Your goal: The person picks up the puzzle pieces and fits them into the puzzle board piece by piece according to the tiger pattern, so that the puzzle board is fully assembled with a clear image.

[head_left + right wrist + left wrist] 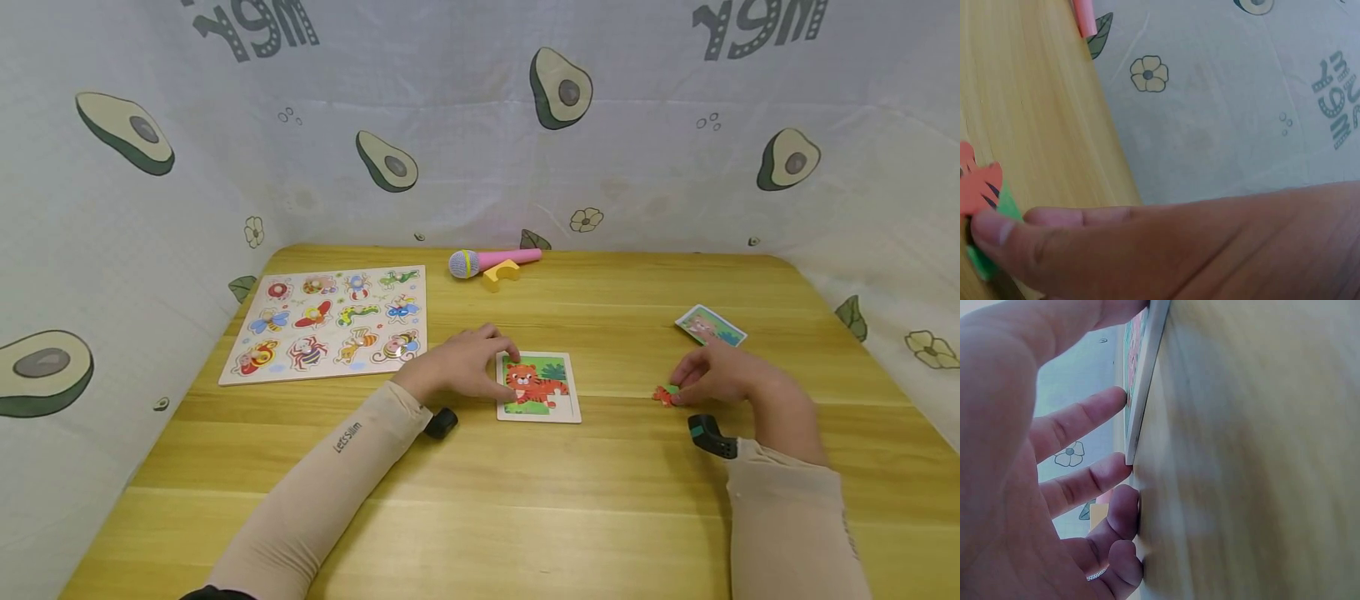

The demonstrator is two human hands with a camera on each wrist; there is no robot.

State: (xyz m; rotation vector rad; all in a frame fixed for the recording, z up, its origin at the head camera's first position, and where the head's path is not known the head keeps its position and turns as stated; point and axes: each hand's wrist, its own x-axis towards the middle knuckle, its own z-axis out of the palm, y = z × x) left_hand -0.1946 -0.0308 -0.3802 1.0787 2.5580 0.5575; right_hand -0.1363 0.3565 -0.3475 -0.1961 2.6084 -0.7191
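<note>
A square jigsaw puzzle board with an orange tiger picture lies flat on the table, with a pale gap at the lower right of its picture. My left hand rests at the board's left side, thumb and fingers spread and touching its edge and picture. In the left wrist view the fingertips meet the board's edge. To the right of the board, my right hand pinches an orange and green puzzle piece between thumb and fingers, low over the table. The fingers partly cover that piece.
A picture card with a pinkish animal lies just beyond the right hand. Toward the back are a pink toy microphone and a yellow arched block. An insect peg puzzle lies at the left. A printed curtain surrounds the table.
</note>
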